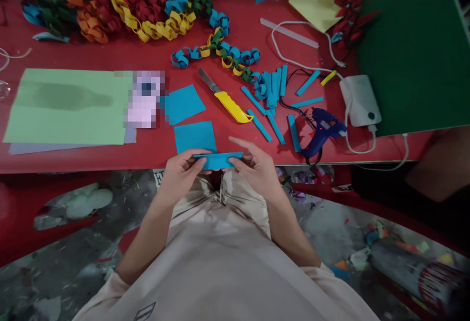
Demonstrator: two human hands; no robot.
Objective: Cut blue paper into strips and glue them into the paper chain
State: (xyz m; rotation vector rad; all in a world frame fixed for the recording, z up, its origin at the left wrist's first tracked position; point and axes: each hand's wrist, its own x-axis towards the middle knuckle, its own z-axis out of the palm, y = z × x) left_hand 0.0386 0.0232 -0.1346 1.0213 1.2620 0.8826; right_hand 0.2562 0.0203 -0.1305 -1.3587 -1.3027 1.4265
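Our fingers (197, 165) grip a folded blue paper (218, 162), left hand (175, 179) at its nine o'clock end, right hand (263, 173) at its three, by the near edge of the red worktop (154, 157). From the paper, we see blue squares (184, 104) towards eleven, a yellow-handled knife (229, 105) at twelve, cut blue strips (271, 88) around one and a glue gun (323, 130) between two and three.

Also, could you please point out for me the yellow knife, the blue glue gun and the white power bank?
Yellow knife (232, 107): head view, on its handle.
Blue glue gun (323, 128): head view, on its body.
White power bank (359, 99): head view, on its casing.
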